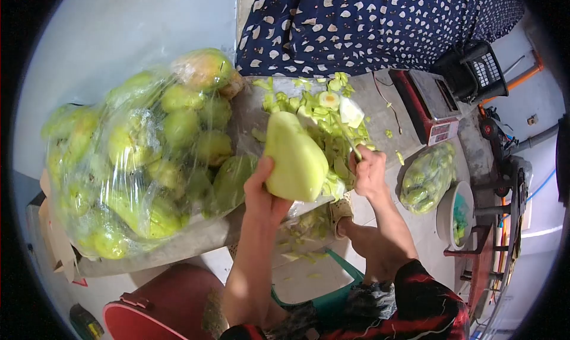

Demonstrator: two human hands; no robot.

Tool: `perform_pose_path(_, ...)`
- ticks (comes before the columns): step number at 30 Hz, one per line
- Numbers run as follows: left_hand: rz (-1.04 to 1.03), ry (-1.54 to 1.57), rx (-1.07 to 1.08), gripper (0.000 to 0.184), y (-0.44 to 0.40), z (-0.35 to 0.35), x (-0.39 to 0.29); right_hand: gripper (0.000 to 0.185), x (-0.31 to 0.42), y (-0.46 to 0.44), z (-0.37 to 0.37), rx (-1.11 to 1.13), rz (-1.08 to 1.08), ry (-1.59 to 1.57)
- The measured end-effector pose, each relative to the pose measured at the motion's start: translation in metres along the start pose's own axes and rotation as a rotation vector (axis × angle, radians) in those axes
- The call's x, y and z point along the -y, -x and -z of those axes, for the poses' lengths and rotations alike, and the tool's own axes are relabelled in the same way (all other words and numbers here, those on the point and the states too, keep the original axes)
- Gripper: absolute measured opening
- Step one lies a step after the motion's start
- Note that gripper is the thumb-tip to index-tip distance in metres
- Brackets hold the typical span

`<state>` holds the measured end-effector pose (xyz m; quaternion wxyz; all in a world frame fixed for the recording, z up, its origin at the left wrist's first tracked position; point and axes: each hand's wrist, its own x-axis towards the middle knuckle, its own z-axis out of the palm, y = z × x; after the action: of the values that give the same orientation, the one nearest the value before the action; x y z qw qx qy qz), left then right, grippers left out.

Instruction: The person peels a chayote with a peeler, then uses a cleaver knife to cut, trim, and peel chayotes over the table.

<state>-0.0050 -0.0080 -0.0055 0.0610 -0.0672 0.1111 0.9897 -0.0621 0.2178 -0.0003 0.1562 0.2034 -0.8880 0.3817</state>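
Observation:
My left hand (265, 188) grips a large, pear-shaped green papaya (295, 159) from its lower left side. The papaya's skin is off and its pale green flesh shows. In my closed right hand (371, 172) is a knife (351, 145), its thin blade pointing up and left, apart from the papaya. Strips of green peel (332, 115) lie heaped on the table behind the papaya, with a whitish cut piece (351, 112) among them. Left of my hands, a clear plastic bag (133, 162) holds several unpeeled green papayas, some of them yellowing.
A red-sided scale (424, 105) stands at the table's right, near a black basket (478, 73). Below are a bag of green pieces (428, 176) and a white bucket (456, 215). A red bin (163, 301) stands at lower left. Patterned dark cloth (356, 25) hangs behind the table.

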Motion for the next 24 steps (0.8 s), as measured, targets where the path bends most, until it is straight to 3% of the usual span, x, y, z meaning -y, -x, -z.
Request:
perform_pose_path(4, -0.002, 0.122, 0.047, 0.053, -0.007, 0.007, -0.004, 0.076, 0.021, 0.007, -0.001, 0.088, 0.282, -0.045)
perform_pose_path(7, -0.079, 0.051, -0.195, 0.05, -0.01, -0.001, -0.003, 0.074, 0.021, 0.005, -0.011, 0.061, 0.542, -0.255)
perform_pose_path(10, -0.049, 0.005, -0.144, 0.05, -0.01, 0.0, -0.006, 0.074, 0.032, 0.004, -0.013, 0.067, 0.671, -0.241)
perform_pose_path(14, -0.049, 0.115, -0.135, 0.066, -0.014, 0.009, 0.005, 0.074, 0.034, 0.005, -0.019, 0.076, 0.724, -0.21)
perform_pose_path(16, 0.007, 0.139, 0.005, 0.07, -0.012, 0.008, 0.008, 0.074, 0.037, 0.007, -0.02, 0.07, 0.723, -0.13)
perform_pose_path(24, -0.025, 0.122, 0.03, 0.069, -0.016, 0.017, 0.015, 0.074, 0.04, 0.007, -0.018, 0.057, 0.709, -0.122)
